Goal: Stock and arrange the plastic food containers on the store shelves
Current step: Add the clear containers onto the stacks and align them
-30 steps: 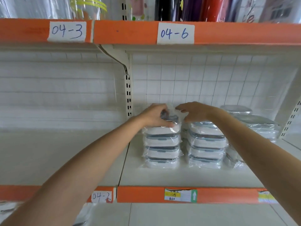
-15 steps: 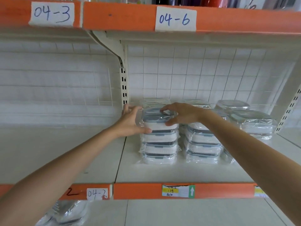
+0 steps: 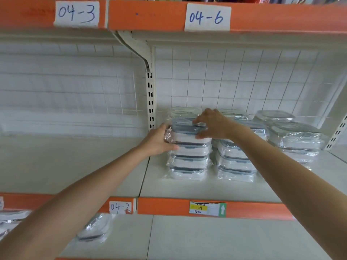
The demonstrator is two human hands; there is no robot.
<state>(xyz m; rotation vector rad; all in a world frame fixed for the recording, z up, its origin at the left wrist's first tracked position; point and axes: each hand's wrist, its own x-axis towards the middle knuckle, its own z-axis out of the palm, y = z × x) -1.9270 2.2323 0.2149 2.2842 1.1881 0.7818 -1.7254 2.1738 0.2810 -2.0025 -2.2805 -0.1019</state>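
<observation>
Gripping top container (image 3: 187, 131) unchanged, both hands steady

Both hands on the top container (image 3: 185, 128) of a four-high stack (image 3: 188, 162) on the middle shelf (image 3: 187, 188). Left hand (image 3: 158, 140) cupping its left side, thumb along the lower front edge. Right hand (image 3: 212, 123) gripping its right side, fingers over the grey lid, thumb at the front. Second stack (image 3: 235, 162) just beside on the right, more wrapped containers (image 3: 298, 136) behind and farther right. Labels 04-3 (image 3: 76, 13) and 04-6 (image 3: 207, 17) on the orange rail (image 3: 150, 15) above. Another wrapped container (image 3: 93, 229) on the shelf below.
</observation>
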